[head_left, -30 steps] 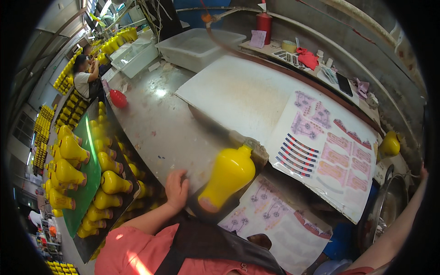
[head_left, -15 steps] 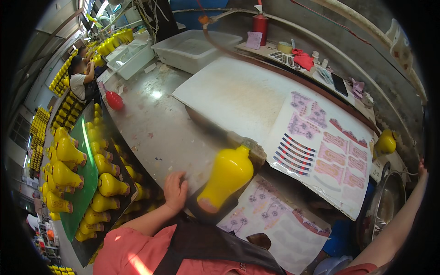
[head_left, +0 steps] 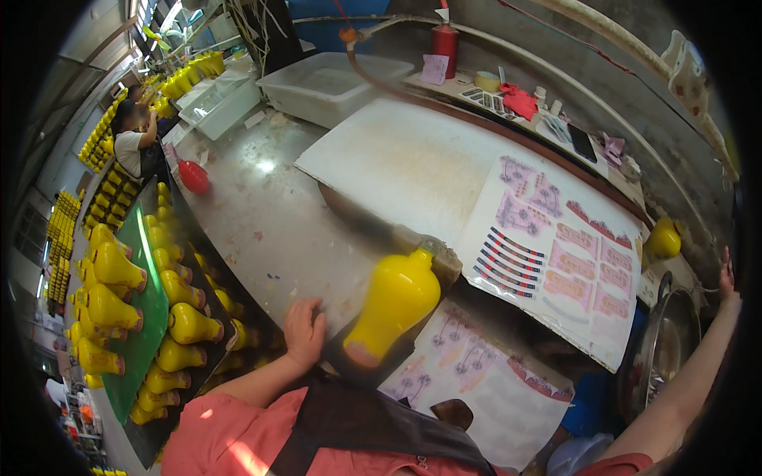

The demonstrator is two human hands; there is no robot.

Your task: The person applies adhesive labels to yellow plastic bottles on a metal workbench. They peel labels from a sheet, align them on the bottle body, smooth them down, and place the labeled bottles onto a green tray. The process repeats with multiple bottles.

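Glossy yellow vase (head_left: 394, 304) just right of the open left hand (head_left: 305, 332)
Right hand (head_left: 726, 279) stands beyond a metal basin (head_left: 675, 341); its grip cannot be told.

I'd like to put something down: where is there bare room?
The white board left of the printed sheet; the grey tabletop between board and red bulb, bar small scraps. Crowded: the wall shelf, and left among yellow vases.

Yellow vase (head_left: 393, 297), lower centre: glossy, smooth. Printed sheet (head_left: 548, 270): shiny paper. Basin (head_left: 679, 317), right: shiny metal. Tub (head_left: 313, 103), top: translucent plastic.
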